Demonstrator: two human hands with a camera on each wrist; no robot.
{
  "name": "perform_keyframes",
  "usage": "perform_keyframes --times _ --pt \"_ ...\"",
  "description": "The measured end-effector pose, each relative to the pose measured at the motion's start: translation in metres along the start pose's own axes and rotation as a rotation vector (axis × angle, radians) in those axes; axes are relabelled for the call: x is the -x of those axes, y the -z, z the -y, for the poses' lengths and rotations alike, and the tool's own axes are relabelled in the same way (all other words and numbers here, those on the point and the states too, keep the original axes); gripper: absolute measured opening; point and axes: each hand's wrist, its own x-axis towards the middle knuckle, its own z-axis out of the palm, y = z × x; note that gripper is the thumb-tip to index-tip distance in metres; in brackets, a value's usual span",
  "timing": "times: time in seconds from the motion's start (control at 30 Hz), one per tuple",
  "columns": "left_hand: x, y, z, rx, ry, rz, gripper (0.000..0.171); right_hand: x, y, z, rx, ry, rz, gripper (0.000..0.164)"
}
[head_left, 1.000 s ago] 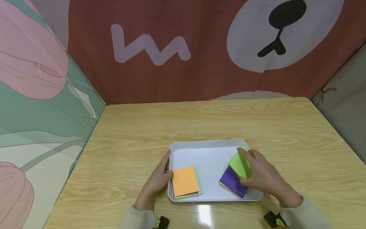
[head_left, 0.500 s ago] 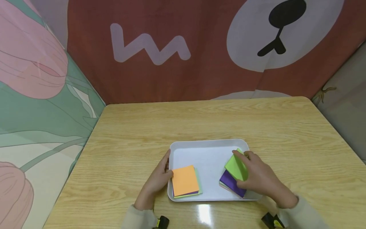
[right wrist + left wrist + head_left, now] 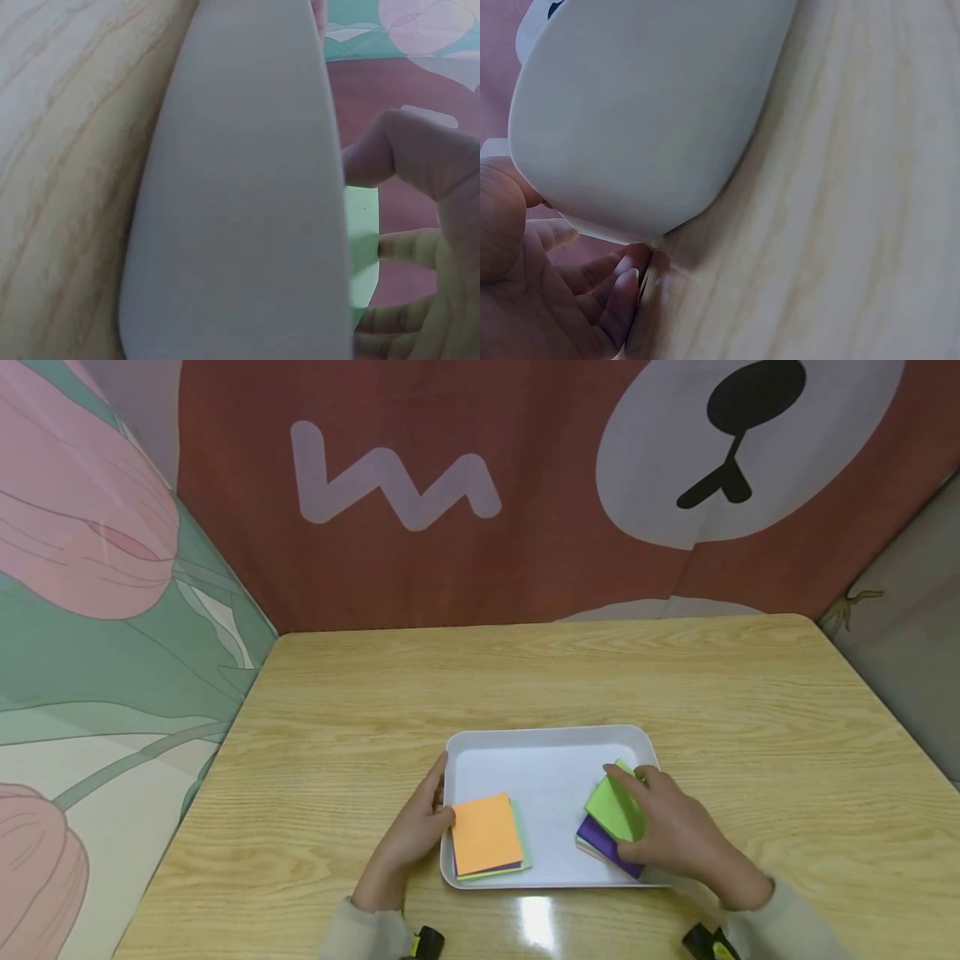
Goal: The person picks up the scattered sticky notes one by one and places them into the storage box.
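Observation:
A white tray (image 3: pixel 551 777) bears two piles of coloured paper squares. My left hand (image 3: pixel 408 835) grips the tray's left edge, thumb over the rim and fingers outside; the left wrist view has this hand (image 3: pixel 562 292) at the tray's outer wall (image 3: pixel 645 112). On the tray's right side, my right hand (image 3: pixel 675 827) pinches a green paper square (image 3: pixel 617 810) between thumb and fingers. It overlaps a pile topped by a purple paper square (image 3: pixel 600 838). In the right wrist view the tray's wall hides part of the green paper (image 3: pixel 364 225).
Near the left hand's thumb lies the other pile, topped by an orange paper square (image 3: pixel 487 833). Wood-grain table (image 3: pixel 360 693) surrounds the tray. A brown printed cloth (image 3: pixel 540 568) hangs behind the table, and a floral one (image 3: pixel 112 668) at the left.
My right hand has shifted left and slightly toward me with the green paper square, which now covers more of the purple one. The left hand and the tray have stayed in place.

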Motion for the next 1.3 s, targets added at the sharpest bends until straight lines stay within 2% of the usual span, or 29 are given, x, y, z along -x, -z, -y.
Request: perform_keyframes --times 0.53,0.87,0.97,1.17,1.3 --pt "-0.002 0.001 0.003 0.01 0.0 0.002 0.074 0.0 -0.008 0.0 0.004 0.033 0.019 0.086" --pt "-0.001 0.0 0.001 0.012 -0.01 0.008 0.074 -0.004 -0.011 0.003 0.043 -0.005 0.106 0.086" --pt "-0.003 0.0 0.007 0.022 -0.004 0.009 0.075 -0.004 -0.011 0.003 0.042 -0.011 0.117 0.086" --pt "-0.01 0.0 0.031 0.007 -0.004 -0.01 0.078 -0.002 -0.01 0.004 0.037 -0.007 0.133 0.084" --pt "-0.011 0.0 0.037 -0.004 -0.02 -0.009 0.079 -0.002 -0.01 0.005 0.041 0.004 0.134 0.083"
